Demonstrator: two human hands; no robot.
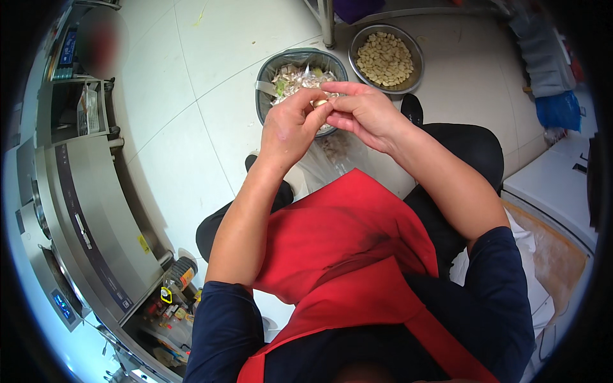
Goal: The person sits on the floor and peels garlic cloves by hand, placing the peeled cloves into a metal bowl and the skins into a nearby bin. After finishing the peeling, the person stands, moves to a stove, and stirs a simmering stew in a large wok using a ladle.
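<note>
A garlic clove is pinched in the fingertips of my left hand, above a lined grey bin. My right hand meets it from the other side, thumb and finger at the clove's right end, its other fingers spread. The bin is heaped with papery garlic skins and some green scraps. Behind my right hand, a round steel bowl full of pale peeled cloves rests on the floor. A clear plastic bag holding more garlic-like pieces, partly hidden, lies between the bin and my red apron.
A metal table leg stands between bin and bowl. Steel kitchen equipment lines the left side, with bottles near its base. At right are a white appliance and a blue bag. Small scraps dot the tiled floor.
</note>
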